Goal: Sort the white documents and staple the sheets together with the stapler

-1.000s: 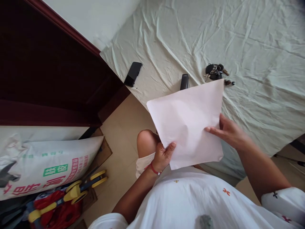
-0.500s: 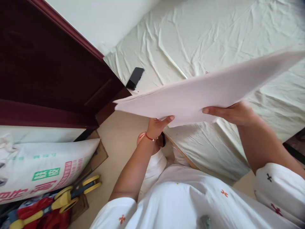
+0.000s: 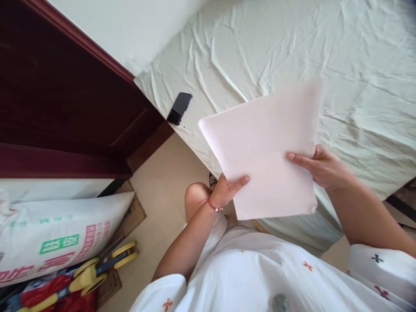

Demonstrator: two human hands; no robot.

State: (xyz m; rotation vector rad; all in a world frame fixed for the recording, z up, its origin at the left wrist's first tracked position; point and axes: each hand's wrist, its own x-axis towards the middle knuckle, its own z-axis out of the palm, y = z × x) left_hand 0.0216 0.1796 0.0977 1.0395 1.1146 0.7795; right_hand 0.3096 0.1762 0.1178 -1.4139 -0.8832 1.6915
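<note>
Centre frame: pale pink paper sheet (image 3: 266, 147) held above bed (image 3: 357, 86), left hand (image 3: 229, 190) fingers pinching its lower-left edge, right hand (image 3: 320, 167) fingers gripping its right edge; black phone (image 3: 179, 108) upper left.

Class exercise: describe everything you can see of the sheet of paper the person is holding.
The sheet of paper is plain, pale pinkish-white and blank on the side that shows, with no print visible. It is slightly curved, not creased, and its far edge is blurred. It is held in the air, tilted toward the camera, above the edge of the wrinkled bedsheet. The left hand pinches its lower left edge with the thumb on top; the right hand grips its right edge, thumb across the face.
</note>
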